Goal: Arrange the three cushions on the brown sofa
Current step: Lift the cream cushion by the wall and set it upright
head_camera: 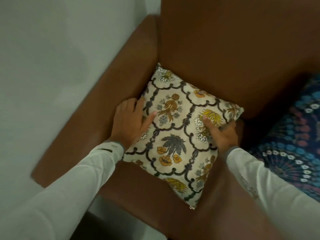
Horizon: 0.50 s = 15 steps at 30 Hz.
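Your left hand [130, 121] lay on the left edge of the floral cushion [180, 135], thumb stretched across the printed face and the other fingers curled over the side toward the armrest, so it gripped that edge. Your right hand [222, 134] held the opposite edge likewise, thumb on the yellow motif and the remaining fingers wrapped behind the far right corner, out of sight. Between your two thumbs the cushion's face showed scalloped dark lattice with ochre and grey flowers. Beyond your fingertips the cushion's upper corner touched the backrest of the brown sofa [233, 49], while its lower corner, nearer your wrists, rested on the seat; it appeared to lean back, rotated somewhat out of square. Left of your left hand ran the sofa's armrest [110, 94], and past it a pale wall [43, 58]. Right of your right hand lay a dark blue patterned fabric [294, 135]; whether that was another cushion cannot be told.

To finish this step well, you would likely turn the cushion until its top edge ran parallel to the backrest, press its base into the seat crease, then release both sides together so it did not slump.

No brand, label or legible writing was visible; only a small zip pull [190, 208] at the lowest corner.
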### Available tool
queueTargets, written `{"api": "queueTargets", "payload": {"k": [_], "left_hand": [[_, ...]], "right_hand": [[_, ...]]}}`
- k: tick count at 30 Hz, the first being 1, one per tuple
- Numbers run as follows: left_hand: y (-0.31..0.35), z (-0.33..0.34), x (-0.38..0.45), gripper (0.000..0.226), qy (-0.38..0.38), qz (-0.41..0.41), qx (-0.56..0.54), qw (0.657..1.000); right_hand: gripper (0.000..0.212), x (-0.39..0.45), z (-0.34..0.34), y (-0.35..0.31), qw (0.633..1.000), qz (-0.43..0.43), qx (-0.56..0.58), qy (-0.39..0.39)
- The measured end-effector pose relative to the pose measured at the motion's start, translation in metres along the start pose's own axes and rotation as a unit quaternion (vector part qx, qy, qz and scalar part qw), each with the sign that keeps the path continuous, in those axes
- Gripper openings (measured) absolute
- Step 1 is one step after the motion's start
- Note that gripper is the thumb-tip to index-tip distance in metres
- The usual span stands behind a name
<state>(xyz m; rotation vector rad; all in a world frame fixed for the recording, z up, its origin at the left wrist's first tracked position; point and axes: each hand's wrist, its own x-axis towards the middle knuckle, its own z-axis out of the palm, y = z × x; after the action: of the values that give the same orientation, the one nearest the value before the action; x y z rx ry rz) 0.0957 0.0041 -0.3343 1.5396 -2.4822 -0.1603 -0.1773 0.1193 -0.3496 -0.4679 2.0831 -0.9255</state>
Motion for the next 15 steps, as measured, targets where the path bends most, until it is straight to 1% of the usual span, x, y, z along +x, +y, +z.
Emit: {"api": "queueTargets", "payload": {"k": [1, 3, 5, 7, 9, 10, 12, 13, 14, 15], "left_hand": [[0.001, 0.002, 0.004, 0.085, -0.003, 0.006, 0.001, 1.000], [0.010, 0.004, 0.010, 0.099, -0.032, -0.020, -0.009, 0.999], [0.027, 0.005, 0.012, 0.107, -0.071, -0.101, -0.039, 0.992], [0.044, 0.006, 0.015, 0.109, -0.113, -0.200, -0.118, 0.966], [0.055, 0.004, 0.018, 0.113, -0.138, -0.290, -0.214, 0.922], [0.057, 0.002, 0.017, 0.114, -0.146, -0.331, -0.262, 0.895], [0.058, -0.009, 0.007, 0.105, -0.154, -0.391, -0.373, 0.827], [0.057, -0.013, -0.004, 0.096, -0.156, -0.403, -0.430, 0.793], [0.058, -0.017, -0.017, 0.088, -0.154, -0.399, -0.471, 0.771], [0.060, -0.018, -0.030, 0.084, -0.142, -0.388, -0.492, 0.767]], "right_hand": [[0.116, 0.003, 0.003, 0.003, 0.998, 0.033, 0.061, -0.002], [0.111, 0.009, 0.000, 0.011, 0.991, 0.035, 0.127, -0.006], [0.098, 0.011, -0.006, 0.014, 0.989, 0.008, 0.149, -0.022], [0.091, 0.010, -0.014, 0.015, 0.987, -0.013, 0.157, -0.032], [0.097, 0.006, -0.023, 0.016, 0.985, -0.025, 0.165, -0.036], [0.100, 0.004, -0.029, 0.017, 0.985, -0.032, 0.165, -0.038], [0.099, -0.002, -0.046, 0.014, 0.986, -0.043, 0.157, -0.039], [0.094, -0.005, -0.056, 0.012, 0.986, -0.055, 0.150, -0.040], [0.089, -0.009, -0.065, 0.008, 0.986, -0.073, 0.142, -0.045], [0.086, -0.013, -0.073, 0.003, 0.986, -0.094, 0.130, -0.053]]}}
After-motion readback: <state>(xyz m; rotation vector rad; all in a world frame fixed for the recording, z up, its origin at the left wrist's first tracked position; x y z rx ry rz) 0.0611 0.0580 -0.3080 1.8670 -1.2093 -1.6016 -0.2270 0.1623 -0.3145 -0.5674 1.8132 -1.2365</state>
